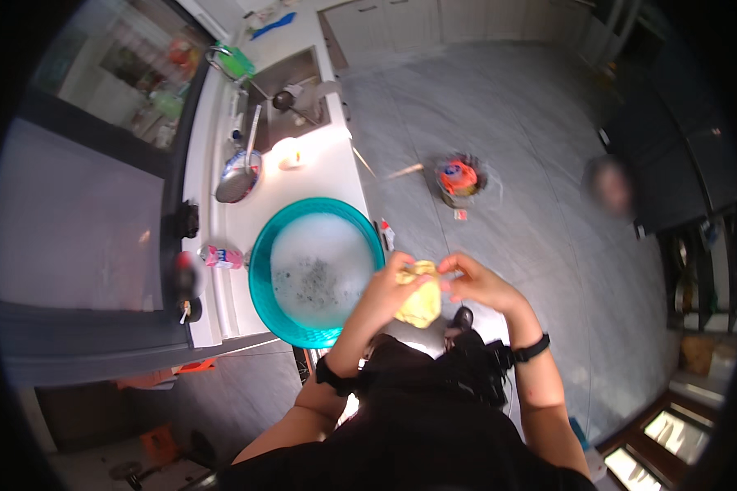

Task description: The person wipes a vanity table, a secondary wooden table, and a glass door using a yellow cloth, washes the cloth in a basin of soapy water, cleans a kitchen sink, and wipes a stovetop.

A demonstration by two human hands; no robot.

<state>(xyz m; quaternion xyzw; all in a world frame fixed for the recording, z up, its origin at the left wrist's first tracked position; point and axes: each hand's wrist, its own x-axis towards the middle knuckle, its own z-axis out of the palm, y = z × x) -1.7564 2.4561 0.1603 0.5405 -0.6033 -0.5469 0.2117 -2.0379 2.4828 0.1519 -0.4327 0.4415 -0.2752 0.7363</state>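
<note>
A crumpled yellow cloth point(422, 302) is held in front of my body, just right of a teal plastic basin. My left hand point(396, 285) grips it from the left side, with the fingers at its upper part. My right hand point(476, 283) is at the cloth's upper right edge, fingers curved and spread; whether its fingertips pinch the cloth is not clear. The teal basin point(259, 288) stands on the white countertop and holds water covered with white suds, with a greyish patch in the middle.
Beyond the basin are a pan point(236, 184), a pink can point(222, 258) and a steel sink point(282, 126) with a ladle. A lined waste bin point(460, 184) stands on the grey tiled floor point(528, 153). A window runs along the left.
</note>
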